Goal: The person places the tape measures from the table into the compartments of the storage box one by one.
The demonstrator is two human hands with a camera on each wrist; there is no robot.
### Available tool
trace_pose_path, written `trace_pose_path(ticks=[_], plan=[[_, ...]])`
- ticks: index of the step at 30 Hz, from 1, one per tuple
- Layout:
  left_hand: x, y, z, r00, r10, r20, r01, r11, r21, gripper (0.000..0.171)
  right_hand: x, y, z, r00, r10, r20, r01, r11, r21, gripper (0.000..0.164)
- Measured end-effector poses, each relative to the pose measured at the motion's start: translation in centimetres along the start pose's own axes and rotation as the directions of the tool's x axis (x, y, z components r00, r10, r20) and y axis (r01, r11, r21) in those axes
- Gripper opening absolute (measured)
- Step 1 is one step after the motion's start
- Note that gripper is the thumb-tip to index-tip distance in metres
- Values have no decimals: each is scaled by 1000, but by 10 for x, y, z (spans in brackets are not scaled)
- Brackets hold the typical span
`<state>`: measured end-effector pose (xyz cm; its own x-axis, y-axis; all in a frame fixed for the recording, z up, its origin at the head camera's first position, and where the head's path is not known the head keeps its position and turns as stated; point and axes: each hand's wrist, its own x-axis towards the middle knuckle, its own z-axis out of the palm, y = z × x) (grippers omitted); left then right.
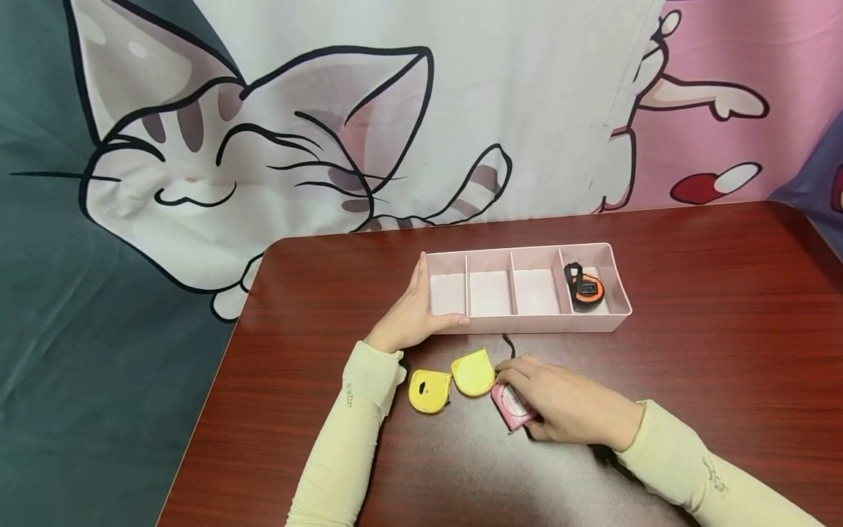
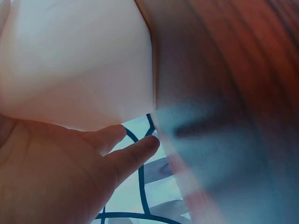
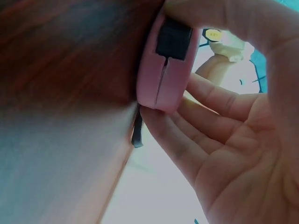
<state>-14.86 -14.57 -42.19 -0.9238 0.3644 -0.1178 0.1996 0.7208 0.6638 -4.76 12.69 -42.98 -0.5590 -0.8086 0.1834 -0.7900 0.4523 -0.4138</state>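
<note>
A pale pink divided box (image 1: 527, 323) stands on the table. My left hand (image 1: 411, 315) rests against its left end, fingers straight along the side wall and thumb across the front. In the left wrist view the extended fingers (image 2: 133, 156) lie beside the box wall (image 2: 79, 65). With thumb and fingertips, my right hand (image 1: 560, 401) grips a pink tape measure (image 1: 510, 406) in front of the box. The right wrist view shows this pink case (image 3: 161, 86) edge-on, its black strap hanging past it. Left of it lie two yellow tape measures (image 1: 473, 373), close together.
Inside the box's rightmost compartment sits a black and orange tape measure (image 1: 586, 289) with a black strap. The brown wooden table (image 1: 711, 315) extends on both sides. Behind its back edge hangs a cloth (image 1: 540, 73) printed with cartoon cats.
</note>
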Motion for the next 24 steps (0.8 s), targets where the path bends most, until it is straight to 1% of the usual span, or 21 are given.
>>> trace_pose_path(ticks=[7, 13, 24], plan=[[0, 0, 0, 1000, -9, 2, 9, 1000, -1, 135, -2, 0, -3, 1000, 16, 7, -16, 1000, 11, 59], [0, 0, 0, 1000, -6, 3, 6, 1000, 0, 135, -2, 3, -6, 999, 37, 11, -37, 999, -6, 58], [0, 0, 0, 1000, -1, 3, 1, 1000, -8, 135, -1, 7, -9, 1000, 21, -24, -21, 999, -30, 59]])
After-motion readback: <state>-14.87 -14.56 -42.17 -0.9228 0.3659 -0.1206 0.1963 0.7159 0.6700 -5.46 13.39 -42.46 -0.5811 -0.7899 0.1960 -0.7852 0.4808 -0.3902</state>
